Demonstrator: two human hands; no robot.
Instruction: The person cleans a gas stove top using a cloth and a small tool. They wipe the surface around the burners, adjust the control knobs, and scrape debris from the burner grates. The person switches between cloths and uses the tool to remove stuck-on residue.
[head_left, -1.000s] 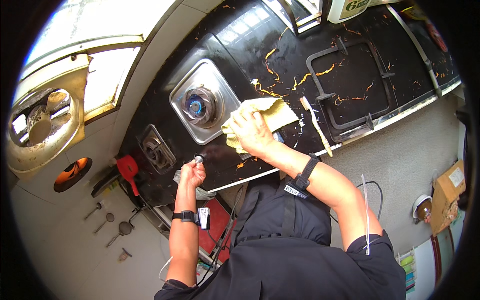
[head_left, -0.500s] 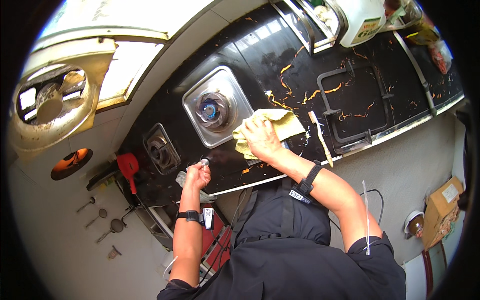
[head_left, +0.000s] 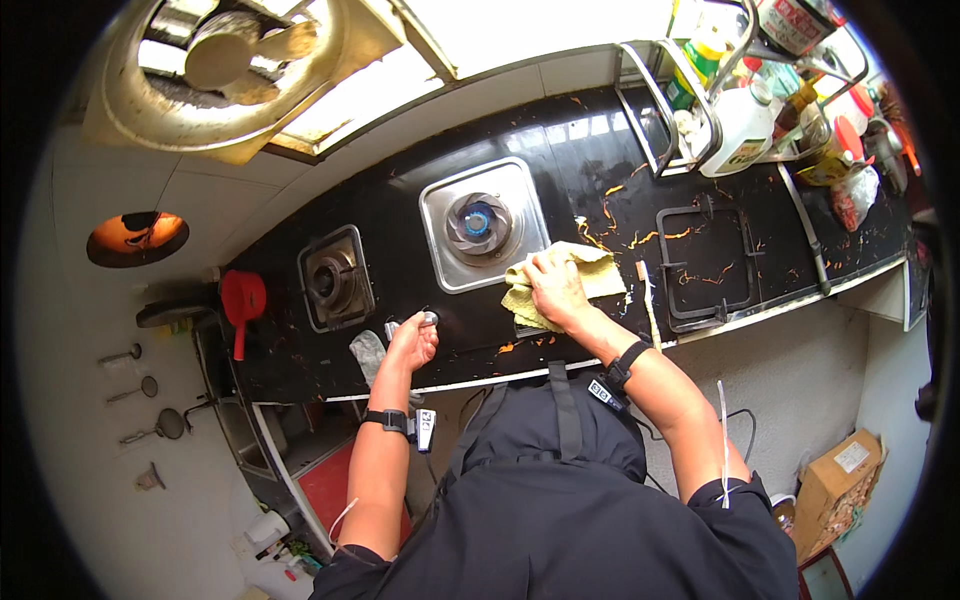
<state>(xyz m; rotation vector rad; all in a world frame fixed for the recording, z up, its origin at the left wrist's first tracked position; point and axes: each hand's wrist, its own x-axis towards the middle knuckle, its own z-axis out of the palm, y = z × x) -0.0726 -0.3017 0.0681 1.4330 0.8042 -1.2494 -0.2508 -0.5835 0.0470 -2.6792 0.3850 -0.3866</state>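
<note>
- the left hand (head_left: 413, 345) was curled closed, its grip drawn in with the fingertips on a silver knob (head_left: 430, 318), near the front edge (head_left: 470, 383) of the black table (head_left: 395, 262); the wrist passed over that edge.
- the right hand (head_left: 557, 288) lay palm down on a yellow cloth (head_left: 599, 275), fingers lightly bent and a little apart; whether this grip clutched any fold, i could not tell.
- the cloth sat rumpled on the table, its upper side at the near right corner of a square metal tray (head_left: 515, 185); whether they touched was hard to tell.
- a burner (head_left: 478, 223) showed a blue flame in the middle of the tray, beyond both hands, with a black strip running between tray and left hand.
- a toothbrush (head_left: 650, 305) lay between cloth and square black grate (head_left: 685, 211), handle toward the front edge, bounding the room on the right.
- leftward, the black surface stretched to a smaller burner (head_left: 334, 280), then a red pan (head_left: 243, 295).
- a metal rack (head_left: 713, 128) stood toward the back, well apart from both hands.
</note>
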